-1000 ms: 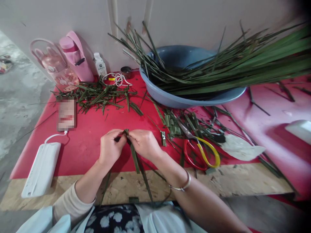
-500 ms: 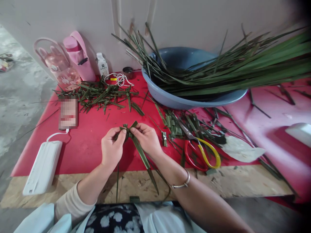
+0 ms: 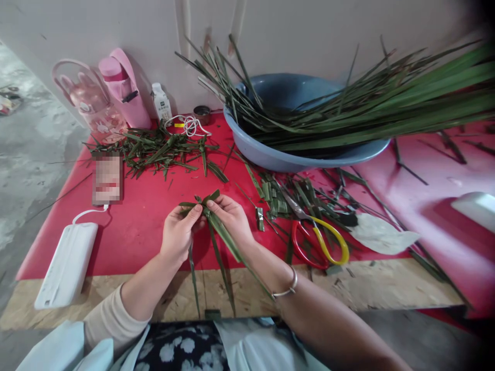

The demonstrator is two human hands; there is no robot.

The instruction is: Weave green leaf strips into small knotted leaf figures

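Note:
Between my two hands is a folded knot of green leaf strips (image 3: 222, 233), with long tails hanging down over the board edge. My left hand (image 3: 181, 226) pinches its left side between thumb and fingers. On the other side, my right hand (image 3: 231, 219) grips the knot, thumb on top, a wide strip running down past the wrist. Fingers hide part of the fold. Right of my hands lie scissors (image 3: 323, 242) with one red and one yellow handle, resting among leaf scraps (image 3: 276, 198).
A blue basin (image 3: 263, 154) full of long leaves (image 3: 386, 121) stands at the back right. Folded leaf pieces (image 3: 162, 149) are heaped at the back left, before pink bottles (image 3: 124, 87). A phone (image 3: 107, 178) is cabled to a white power bank (image 3: 67, 265).
The hanging tails have shifted and spread apart, with more now showing below my hands. A strip end at the left of the knot sticks out further. Both hands keep their pinch.

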